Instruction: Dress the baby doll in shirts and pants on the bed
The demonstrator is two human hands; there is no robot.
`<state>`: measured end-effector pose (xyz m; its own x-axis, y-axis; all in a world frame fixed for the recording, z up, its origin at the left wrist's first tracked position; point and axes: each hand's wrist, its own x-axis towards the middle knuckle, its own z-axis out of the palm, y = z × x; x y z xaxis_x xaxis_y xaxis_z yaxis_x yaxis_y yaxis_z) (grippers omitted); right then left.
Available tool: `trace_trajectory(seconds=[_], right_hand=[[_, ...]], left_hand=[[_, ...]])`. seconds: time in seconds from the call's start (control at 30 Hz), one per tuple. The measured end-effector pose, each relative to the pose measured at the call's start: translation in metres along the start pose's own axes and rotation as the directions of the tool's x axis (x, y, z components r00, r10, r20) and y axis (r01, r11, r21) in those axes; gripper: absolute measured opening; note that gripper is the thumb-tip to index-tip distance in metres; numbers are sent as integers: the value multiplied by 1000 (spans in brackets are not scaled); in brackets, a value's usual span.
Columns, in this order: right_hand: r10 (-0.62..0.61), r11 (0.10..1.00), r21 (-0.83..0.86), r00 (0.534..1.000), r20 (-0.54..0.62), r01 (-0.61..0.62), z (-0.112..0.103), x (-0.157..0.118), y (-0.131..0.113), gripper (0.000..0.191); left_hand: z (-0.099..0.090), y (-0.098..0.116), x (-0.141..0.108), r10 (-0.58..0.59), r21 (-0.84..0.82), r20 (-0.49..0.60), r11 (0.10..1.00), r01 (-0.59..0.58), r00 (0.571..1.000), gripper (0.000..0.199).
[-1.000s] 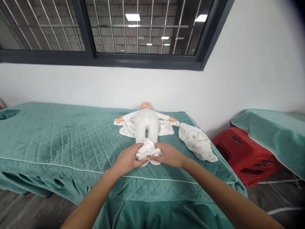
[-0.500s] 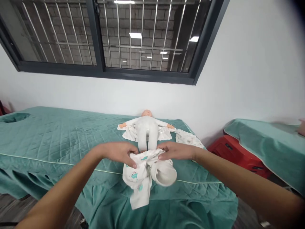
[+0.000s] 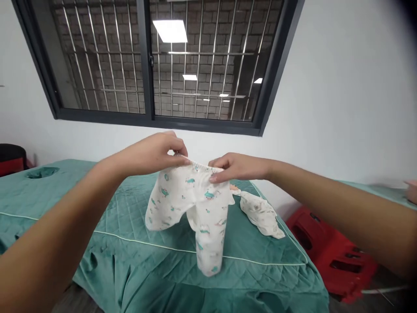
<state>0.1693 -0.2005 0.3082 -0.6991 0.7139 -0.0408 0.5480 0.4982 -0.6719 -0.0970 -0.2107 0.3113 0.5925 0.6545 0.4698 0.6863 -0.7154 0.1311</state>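
Note:
Small white trousers (image 3: 208,217) with a green print hang by their elastic waistband above the front of the green-covered bed. My left hand (image 3: 166,150) pinches the waistband at its left part. My right hand (image 3: 231,167) grips it near the right end. Both trouser legs hang down, the left one swung out sideways. Behind the trousers the doll is almost wholly hidden; only one small hand (image 3: 233,188) of it shows, beside a bit of white cloth.
A crumpled white printed garment (image 3: 262,213) lies on the bed (image 3: 124,208) at the right. Red plastic stools (image 3: 335,252) stand beyond the bed's right edge. A barred window (image 3: 202,65) is in the wall behind.
Both hands have risen with the trousers, which were bunched and now hang unfolded. The doll, visible before, is now mostly covered by them. The view has tilted up slightly.

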Motion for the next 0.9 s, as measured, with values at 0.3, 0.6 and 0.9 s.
trace_trajectory(seconds=[0.3,0.6,0.9], right_hand=[[53,989,138,999,3,-53,34,36,60,49],[-200,949,157,909,-365,272,90,130,145,37],[119,964,250,986,-120,-86,120,108,223,34]], left_hand=[[75,-53,17,-175,139,-494,951,276,852,27],[158,-121,14,-470,-251,-518,882,398,715,31],[277,-136,-14,-470,-374,15,816,441,882,30]])
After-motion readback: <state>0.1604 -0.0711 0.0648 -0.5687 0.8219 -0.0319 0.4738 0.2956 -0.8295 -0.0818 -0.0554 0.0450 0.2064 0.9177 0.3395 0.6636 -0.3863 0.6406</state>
